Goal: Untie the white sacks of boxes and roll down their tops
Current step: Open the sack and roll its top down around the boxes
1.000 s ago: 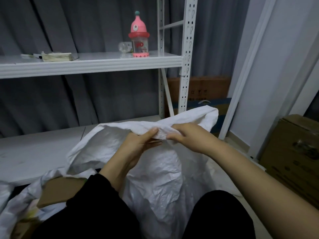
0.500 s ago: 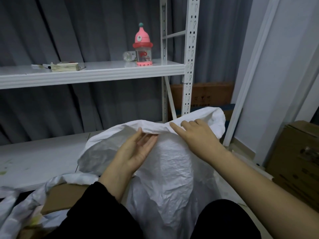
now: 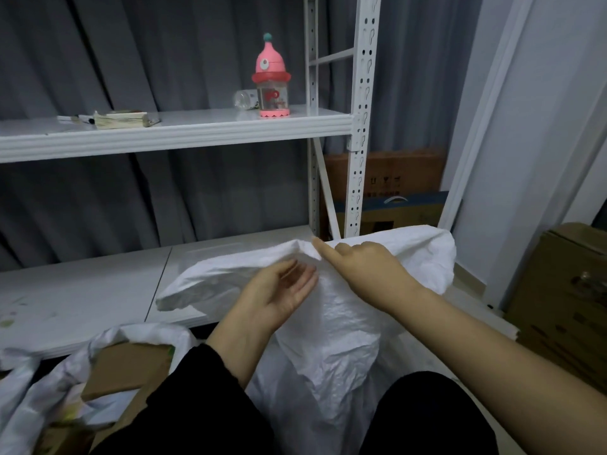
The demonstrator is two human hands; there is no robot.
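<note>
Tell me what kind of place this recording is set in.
Probably a storeroom or stock area: a white slotted metal shelving rack, brown cardboard cartons stacked on the floor, and a white woven plastic sack of goods being opened.

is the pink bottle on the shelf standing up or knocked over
Upright. The pink dome-capped plastic bottle stands on its base on the white metal shelf, cap pointing up.

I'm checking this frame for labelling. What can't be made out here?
- Head view: contents of the white sack, hidden by its own fabric.
- Right hand fingertips, curled behind the sack's top edge.
- Print on the pink bottle, too small.
- Cardboard box at left, partly covered by another sack.
</note>
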